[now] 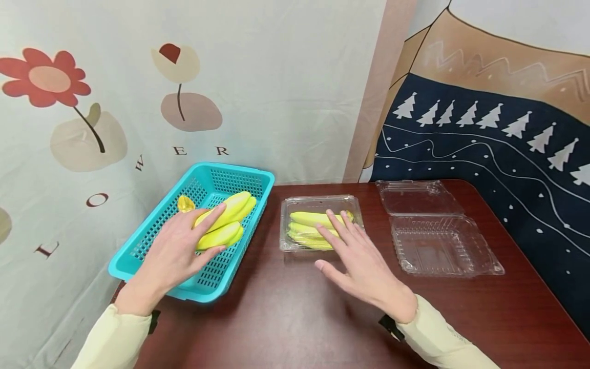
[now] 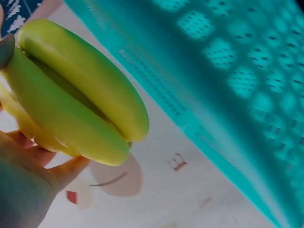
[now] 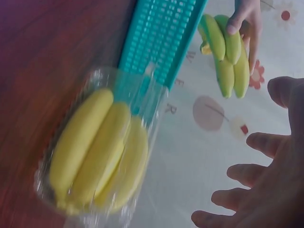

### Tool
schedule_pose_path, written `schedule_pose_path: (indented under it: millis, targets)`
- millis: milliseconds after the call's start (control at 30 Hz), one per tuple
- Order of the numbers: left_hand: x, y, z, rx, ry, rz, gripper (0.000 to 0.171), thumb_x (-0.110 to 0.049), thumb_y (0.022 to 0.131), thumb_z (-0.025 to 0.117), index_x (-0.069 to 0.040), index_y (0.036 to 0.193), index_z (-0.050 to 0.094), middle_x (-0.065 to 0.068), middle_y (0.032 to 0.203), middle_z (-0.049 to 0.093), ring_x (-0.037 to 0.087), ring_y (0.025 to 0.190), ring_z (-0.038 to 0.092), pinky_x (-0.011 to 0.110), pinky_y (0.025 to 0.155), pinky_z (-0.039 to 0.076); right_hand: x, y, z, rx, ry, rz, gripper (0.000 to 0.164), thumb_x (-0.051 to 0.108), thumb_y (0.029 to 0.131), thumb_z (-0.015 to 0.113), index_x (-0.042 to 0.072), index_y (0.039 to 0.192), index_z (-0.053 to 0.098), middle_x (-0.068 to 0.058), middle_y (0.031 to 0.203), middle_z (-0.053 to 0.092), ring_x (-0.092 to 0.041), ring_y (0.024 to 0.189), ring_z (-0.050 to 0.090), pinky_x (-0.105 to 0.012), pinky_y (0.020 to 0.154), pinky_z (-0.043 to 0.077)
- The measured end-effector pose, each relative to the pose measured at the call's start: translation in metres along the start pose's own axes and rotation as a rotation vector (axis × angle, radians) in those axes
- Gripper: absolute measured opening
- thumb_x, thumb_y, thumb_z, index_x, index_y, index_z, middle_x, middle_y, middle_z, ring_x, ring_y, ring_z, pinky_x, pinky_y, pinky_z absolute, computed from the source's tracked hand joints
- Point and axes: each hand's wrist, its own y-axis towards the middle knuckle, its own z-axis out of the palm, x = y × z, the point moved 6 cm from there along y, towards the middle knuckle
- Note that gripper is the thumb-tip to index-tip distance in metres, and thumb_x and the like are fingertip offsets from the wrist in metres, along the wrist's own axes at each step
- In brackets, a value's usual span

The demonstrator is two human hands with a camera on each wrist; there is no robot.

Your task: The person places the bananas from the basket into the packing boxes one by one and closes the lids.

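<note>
A bunch of yellow-green bananas (image 1: 230,210) is gripped by my left hand (image 1: 177,246), raised over the teal basket (image 1: 121,261). Thumb and fingers (image 2: 71,171) wrap round the bunch in the left wrist view; a golden, stem-like piece (image 1: 186,203) shows just beyond that hand. In front of me sits a clear plastic clamshell box (image 1: 286,205) with its lid down, holding another bunch of bananas (image 3: 102,152). Over its right side spreads my right hand (image 1: 361,261), fingers apart and holding nothing; its fingertips overlap the lid in the head view.
An unfolded clear clamshell box (image 1: 442,246) lies at the right of the dark red-brown table (image 1: 295,318). A printed cloth (image 1: 286,102) with flowers and letters hangs behind the table, and a dark panel with white trees (image 1: 498,143) stands along the right side.
</note>
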Motion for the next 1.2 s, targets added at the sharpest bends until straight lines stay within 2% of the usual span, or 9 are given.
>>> schedule_pose_path:
  millis: [100, 167, 267, 333, 700, 967, 1100, 1200]
  targets:
    - [-0.01, 0.008, -0.001, -0.01, -0.009, 0.013, 0.079, -0.072, 0.1, 0.038, -0.021, 0.161, 0.041, 0.019, 0.123, 0.062, 0.038, 0.107, 0.059, 0.059, 0.086, 0.052, -0.012, -0.007, -0.011, -0.008, -0.005, 0.046, 0.069, 0.049, 0.1, 0.062, 0.017, 0.158, 0.045, -0.007, 0.171, 0.022, -0.034, 0.158, 0.016, -0.061, 0.121, 0.023]
    - [-0.017, 0.014, -0.001, -0.009, -0.015, 0.017, 0.078, -0.063, 0.098, 0.057, -0.021, 0.161, 0.04, 0.019, 0.124, 0.062, 0.037, 0.107, 0.059, 0.057, 0.086, 0.052, -0.02, -0.012, -0.017, -0.012, -0.001, 0.078, 0.07, 0.047, 0.099, 0.065, 0.017, 0.159, 0.044, -0.007, 0.171, 0.023, -0.033, 0.158, 0.016, -0.061, 0.121, 0.023]
    - [-0.028, 0.022, 0.0, -0.001, -0.03, 0.02, 0.089, -0.044, 0.087, 0.081, -0.022, 0.162, 0.038, 0.018, 0.126, 0.062, 0.037, 0.109, 0.058, 0.057, 0.088, 0.051, -0.032, -0.019, -0.025, -0.017, -0.004, 0.125, 0.071, 0.046, 0.099, 0.066, 0.019, 0.16, 0.042, -0.006, 0.171, 0.024, -0.033, 0.158, 0.017, -0.06, 0.122, 0.022]
    - [-0.036, 0.028, 0.001, 0.0, -0.04, 0.026, 0.097, -0.034, 0.079, 0.089, -0.022, 0.162, 0.038, 0.018, 0.126, 0.061, 0.036, 0.111, 0.058, 0.056, 0.089, 0.05, -0.039, -0.024, -0.029, -0.02, -0.009, 0.151, 0.071, 0.046, 0.099, 0.066, 0.02, 0.16, 0.042, -0.006, 0.171, 0.025, -0.034, 0.157, 0.017, -0.061, 0.122, 0.022]
    - [-0.086, 0.066, 0.018, -0.013, -0.077, 0.133, 0.087, -0.039, 0.086, 0.084, -0.022, 0.16, 0.041, 0.015, 0.126, 0.06, 0.035, 0.111, 0.059, 0.053, 0.092, 0.048, -0.083, -0.052, -0.048, -0.013, -0.062, 0.274, 0.071, 0.049, 0.1, 0.063, 0.021, 0.161, 0.04, -0.009, 0.17, 0.024, -0.036, 0.158, 0.015, -0.065, 0.12, 0.021]
    - [-0.119, 0.089, 0.035, -0.033, -0.064, 0.178, 0.085, -0.038, 0.086, 0.085, -0.023, 0.159, 0.043, 0.016, 0.128, 0.06, 0.034, 0.11, 0.06, 0.051, 0.092, 0.047, -0.113, -0.074, -0.067, 0.01, -0.085, 0.319, 0.072, 0.047, 0.101, 0.062, 0.018, 0.162, 0.037, -0.016, 0.17, 0.023, -0.042, 0.157, 0.013, -0.064, 0.123, 0.01]
    - [-0.134, 0.1, 0.046, -0.018, -0.055, 0.196, 0.087, -0.04, 0.085, 0.085, -0.024, 0.159, 0.042, 0.015, 0.129, 0.06, 0.033, 0.111, 0.06, 0.05, 0.093, 0.048, -0.13, -0.086, -0.08, 0.006, -0.087, 0.355, 0.073, 0.044, 0.101, 0.063, 0.018, 0.163, 0.035, -0.018, 0.169, 0.022, -0.043, 0.157, 0.011, -0.068, 0.121, 0.009]
    - [-0.145, 0.106, 0.053, 0.017, -0.048, 0.201, 0.088, -0.043, 0.086, 0.084, -0.025, 0.16, 0.041, 0.013, 0.129, 0.06, 0.031, 0.114, 0.059, 0.049, 0.095, 0.048, -0.144, -0.095, -0.089, -0.003, -0.084, 0.374, 0.073, 0.043, 0.102, 0.063, 0.016, 0.163, 0.034, -0.02, 0.169, 0.022, -0.044, 0.156, 0.011, -0.065, 0.122, 0.008]
